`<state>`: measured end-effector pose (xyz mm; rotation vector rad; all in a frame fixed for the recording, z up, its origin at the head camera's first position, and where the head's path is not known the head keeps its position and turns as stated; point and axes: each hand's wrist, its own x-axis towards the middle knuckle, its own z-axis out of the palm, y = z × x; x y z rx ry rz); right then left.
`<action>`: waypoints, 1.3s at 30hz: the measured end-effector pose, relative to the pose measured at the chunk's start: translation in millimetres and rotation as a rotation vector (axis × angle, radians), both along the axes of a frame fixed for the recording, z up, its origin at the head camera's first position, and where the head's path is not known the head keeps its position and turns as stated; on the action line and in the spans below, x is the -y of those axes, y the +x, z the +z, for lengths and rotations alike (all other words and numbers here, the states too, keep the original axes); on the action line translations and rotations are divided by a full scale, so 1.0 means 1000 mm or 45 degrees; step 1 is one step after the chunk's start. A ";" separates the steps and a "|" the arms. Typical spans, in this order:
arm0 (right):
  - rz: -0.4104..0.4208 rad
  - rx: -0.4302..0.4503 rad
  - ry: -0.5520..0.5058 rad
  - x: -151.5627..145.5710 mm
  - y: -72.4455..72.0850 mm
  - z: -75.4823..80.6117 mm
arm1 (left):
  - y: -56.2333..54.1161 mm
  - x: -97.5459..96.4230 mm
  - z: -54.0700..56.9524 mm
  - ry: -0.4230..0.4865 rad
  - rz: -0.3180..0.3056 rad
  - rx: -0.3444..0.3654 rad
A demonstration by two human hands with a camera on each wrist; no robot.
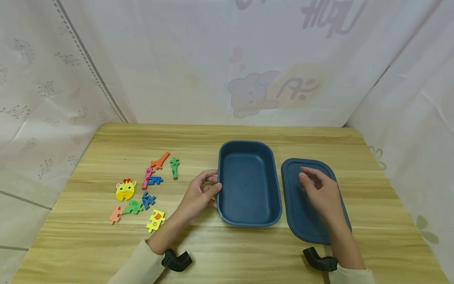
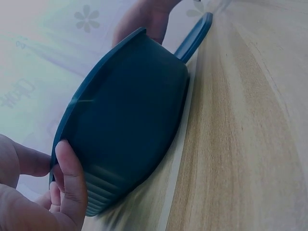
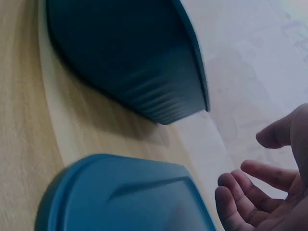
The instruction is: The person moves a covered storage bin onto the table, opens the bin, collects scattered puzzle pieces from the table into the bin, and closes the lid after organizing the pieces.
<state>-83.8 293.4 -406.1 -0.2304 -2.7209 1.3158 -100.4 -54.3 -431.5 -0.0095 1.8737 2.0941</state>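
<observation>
A dark blue rectangular plastic box (image 1: 246,185) stands uncovered on the table, with nothing inside it. My left hand (image 1: 198,195) grips its left rim, the thumb at the edge and the fingers against the outer wall; the left wrist view shows this hand (image 2: 41,187) at the near end of the box (image 2: 125,110). To the right of the box lies its flat blue lid (image 1: 299,219). Over that lid hovers my right hand (image 1: 323,195), fingers loosely bent. In the right wrist view the hand (image 3: 269,187) holds nothing and appears apart from the lid (image 3: 120,202).
Left of the box, several colourful puzzle pieces lie spread on the wooden table (image 1: 198,252), among them a yellow giraffe head (image 1: 125,190), a yellow piece (image 1: 155,221), an orange piece (image 1: 161,161) and a green piece (image 1: 174,169). Patterned cloth (image 1: 177,59) hangs behind the table.
</observation>
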 end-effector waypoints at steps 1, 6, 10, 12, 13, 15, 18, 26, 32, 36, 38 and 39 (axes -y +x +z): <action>0.021 0.009 -0.007 0.002 -0.001 0.000 | 0.000 0.000 0.000 0.001 0.000 0.000; 0.125 0.031 -0.067 0.010 -0.009 0.001 | 0.000 0.001 -0.002 0.000 0.002 0.002; 0.181 0.055 -0.128 0.016 -0.014 0.001 | 0.000 0.001 -0.002 0.005 0.001 0.005; 0.201 0.076 -0.165 0.019 -0.016 0.001 | 0.001 0.001 -0.002 0.007 -0.002 0.006; 0.208 0.089 -0.188 0.021 -0.017 0.000 | 0.001 0.001 -0.002 0.007 -0.002 0.005; 0.222 0.114 -0.235 0.025 -0.018 0.000 | 0.001 0.001 -0.003 0.006 -0.003 0.004; 0.243 0.150 -0.304 0.027 -0.018 -0.001 | 0.001 0.001 -0.003 0.000 -0.010 -0.001; 0.331 0.209 -0.417 0.029 -0.017 -0.006 | 0.001 0.000 -0.003 -0.005 -0.020 -0.011; 0.353 0.199 -0.428 0.034 -0.018 -0.008 | 0.001 0.000 -0.002 0.000 -0.016 -0.008; 0.361 0.175 -0.472 0.035 -0.019 -0.010 | 0.001 0.001 -0.001 -0.001 -0.015 -0.007; 0.358 0.175 -0.492 0.035 -0.019 -0.011 | 0.001 0.001 -0.001 -0.003 -0.014 -0.005; 0.352 0.179 -0.505 0.036 -0.019 -0.011 | 0.001 0.001 -0.001 -0.003 -0.013 -0.004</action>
